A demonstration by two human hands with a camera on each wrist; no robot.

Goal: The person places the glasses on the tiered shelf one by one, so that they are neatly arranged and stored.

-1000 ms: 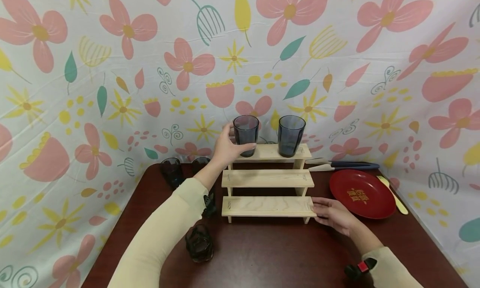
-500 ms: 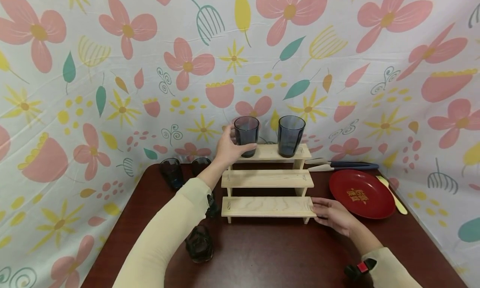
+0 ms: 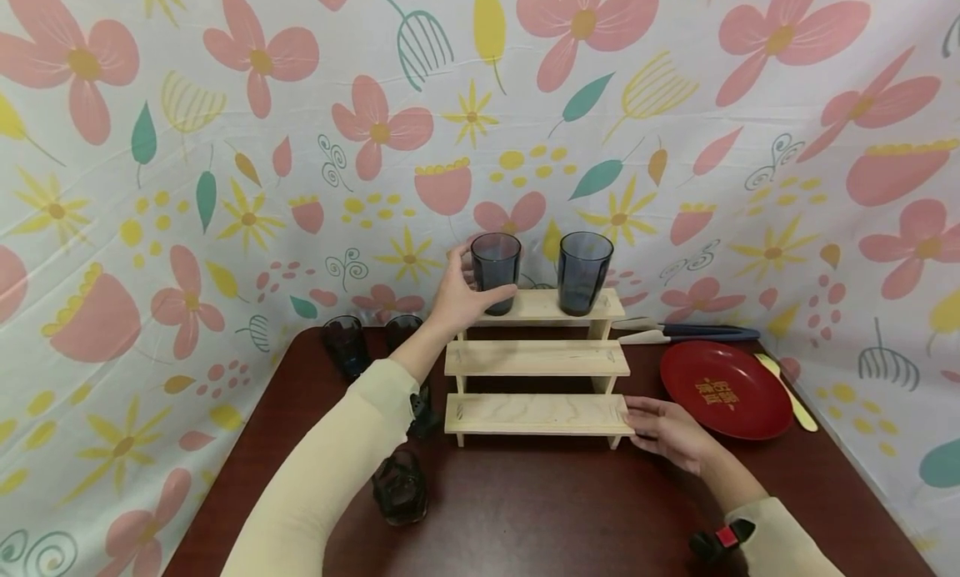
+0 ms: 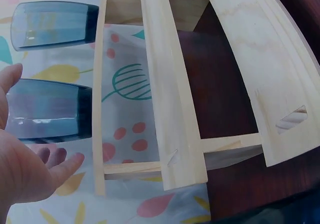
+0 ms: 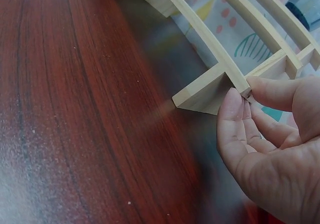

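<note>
A light wooden shelf stand (image 3: 536,358) with three steps stands on the dark table. On its top step are two blue-grey drinking glasses, the left glass (image 3: 501,264) and the right glass (image 3: 585,268), both upright. My left hand (image 3: 465,298) is curled round the left glass, thumb across its front and fingers at its left and back. In the left wrist view some fingers (image 4: 70,169) lie a little apart from that glass; its base is at the top step. My right hand (image 3: 671,434) pinches the right end of the lowest step between thumb (image 5: 272,91) and fingers.
Dark glasses (image 3: 345,343) stand at the table's left back, partly hidden by my left arm. Another dark glass (image 3: 401,489) is nearer the front. On the right lie a red plate (image 3: 727,391), a pale yellow utensil (image 3: 791,398) and blue-handled tongs (image 3: 705,333). Floral cloth hangs behind.
</note>
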